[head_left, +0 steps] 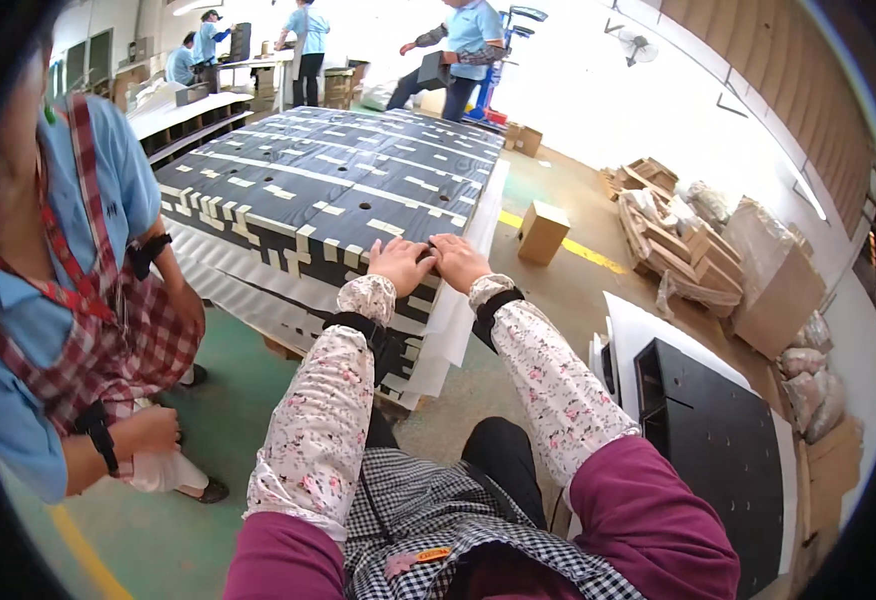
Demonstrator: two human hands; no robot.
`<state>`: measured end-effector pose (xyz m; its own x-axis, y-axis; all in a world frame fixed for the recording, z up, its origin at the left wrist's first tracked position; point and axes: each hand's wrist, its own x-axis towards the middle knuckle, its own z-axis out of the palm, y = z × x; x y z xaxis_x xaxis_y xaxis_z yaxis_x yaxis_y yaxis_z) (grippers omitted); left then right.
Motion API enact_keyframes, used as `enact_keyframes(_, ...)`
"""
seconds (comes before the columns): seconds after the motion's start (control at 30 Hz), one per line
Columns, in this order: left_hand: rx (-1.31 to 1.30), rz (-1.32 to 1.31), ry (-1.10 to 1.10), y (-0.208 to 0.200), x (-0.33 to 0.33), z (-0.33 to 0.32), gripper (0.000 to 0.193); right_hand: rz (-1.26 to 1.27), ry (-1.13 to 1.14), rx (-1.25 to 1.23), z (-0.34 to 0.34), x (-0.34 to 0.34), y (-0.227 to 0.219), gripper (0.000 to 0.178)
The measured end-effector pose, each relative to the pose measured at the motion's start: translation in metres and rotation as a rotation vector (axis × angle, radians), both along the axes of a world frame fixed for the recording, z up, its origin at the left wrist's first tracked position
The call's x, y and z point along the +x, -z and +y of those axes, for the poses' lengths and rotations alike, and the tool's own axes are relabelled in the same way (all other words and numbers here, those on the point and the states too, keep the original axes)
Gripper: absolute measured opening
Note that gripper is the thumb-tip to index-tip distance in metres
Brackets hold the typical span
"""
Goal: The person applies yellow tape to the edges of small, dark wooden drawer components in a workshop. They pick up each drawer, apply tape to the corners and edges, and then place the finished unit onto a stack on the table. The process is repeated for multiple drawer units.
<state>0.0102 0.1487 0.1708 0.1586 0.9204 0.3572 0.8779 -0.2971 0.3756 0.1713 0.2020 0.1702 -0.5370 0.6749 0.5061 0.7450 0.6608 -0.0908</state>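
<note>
A wide stack of black wood-grained boxes (358, 190) with strips of cream tape along the joins stands in front of me. At its near right corner my left hand (399, 264) rests on the top edge, fingers stretched forward and apart. Close beside it my right hand (461, 261) lies on the same corner, fingers extended, the thumbs almost meeting. Neither hand appears to grip anything, though the undersides of the palms are hidden. White foam sheeting (448, 335) hangs down the stack's right side, below my hands.
A person in a checked apron (108, 250) stands close at my left. Beyond the stack, another person (473, 45) carries a dark box. A carton (542, 232) stands on the floor at right, past it wooden pallets (683, 245). Black panels (723, 450) lie near my right.
</note>
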Motion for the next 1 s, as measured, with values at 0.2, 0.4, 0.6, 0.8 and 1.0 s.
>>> enact_keyframes(0.2,0.067,0.034,-0.017,0.014,0.001,-0.001,0.049,0.056,-0.105,0.070,-0.002,0.007,0.002,0.033)
enact_keyframes(0.4,0.346,-0.028,-0.015,0.024,0.010,-0.007,0.039,0.316,-0.058,-0.005,-0.014,0.011,0.010,0.028)
enact_keyframes(0.6,0.393,-0.032,0.004,0.017,0.009,-0.010,0.035,0.404,-0.122,-0.142,-0.001,0.020,0.006,0.026)
enact_keyframes(0.8,0.360,-0.020,-0.017,0.013,0.010,-0.011,0.035,0.394,-0.026,-0.011,-0.006,0.016,0.011,0.026)
enact_keyframes(1.0,0.313,0.035,-0.053,0.014,0.008,-0.011,0.043,0.386,-0.081,0.018,0.005,0.019,0.011,0.022)
